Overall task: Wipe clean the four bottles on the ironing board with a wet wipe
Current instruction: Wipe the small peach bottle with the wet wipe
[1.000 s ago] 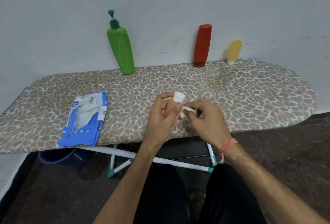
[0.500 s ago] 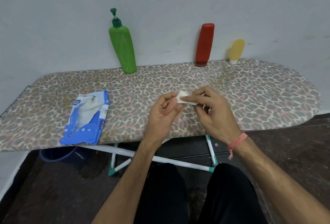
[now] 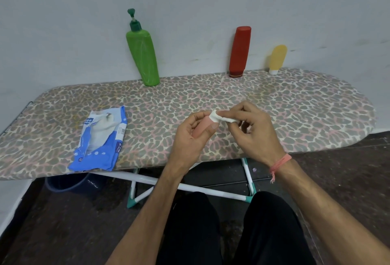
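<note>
My left hand (image 3: 190, 138) grips a small pink bottle (image 3: 201, 128) above the front edge of the leopard-print ironing board (image 3: 295, 112). My right hand (image 3: 253, 131) pinches a folded white wet wipe (image 3: 220, 117) and presses it on the bottle's top, which the wipe hides. A green pump bottle (image 3: 143, 53), a red bottle (image 3: 239, 51) and a small yellow bottle (image 3: 277, 59) stand at the back of the board, leaning against the wall.
A blue wet wipe packet (image 3: 101, 140) lies on the board's left front. A dark blue bucket (image 3: 67, 184) sits on the floor under the board, beside its white legs (image 3: 190, 188). My knees in black trousers are below.
The wipe has moved from the bottle's side up onto its white cap, covering it. Both hands have shifted slightly up and right with the bottle.
</note>
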